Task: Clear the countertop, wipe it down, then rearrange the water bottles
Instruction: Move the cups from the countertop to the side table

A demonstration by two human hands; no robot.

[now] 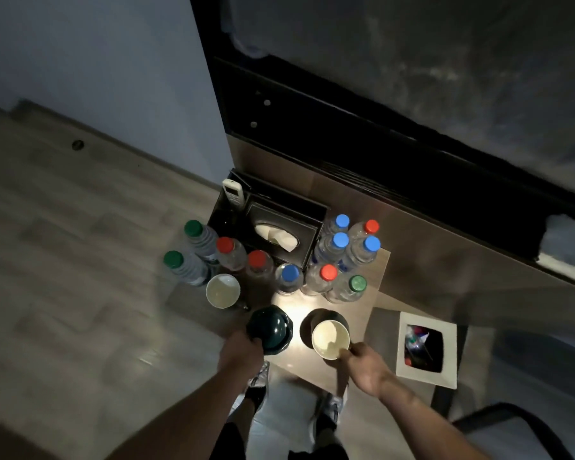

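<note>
The left hand grips a dark green upturned cup at the near edge of the tabletop, its fingers curled round the near side of the cup's wall. The right hand pinches the near rim of a cream-lined cup, thumb and fingers closed on that rim; the cup appears to sit above or just off a dark saucer, though whether it touches the saucer cannot be told. Both cups lie directly ahead of their respective hands, on the near strip of the surface, so each hand already has its item and neither has to cross over. A second cream-lined cup stands to the left, beyond and left of the left hand, which is plainly the nearer one to it. Behind the cups, the water bottles stand upright in two clusters: a left group with green and red caps, and a right group with blue, red and green caps, flanking a dark tissue box. A remote control stands upright behind the box. A square waste bin stands on the floor just to the right of the tabletop, nearest the right hand. Judgement: the clearing stage is in hand and nothing is wiped yet; the bottles' long axes are vertical, so they invite grips from the side or by the cap.
</note>
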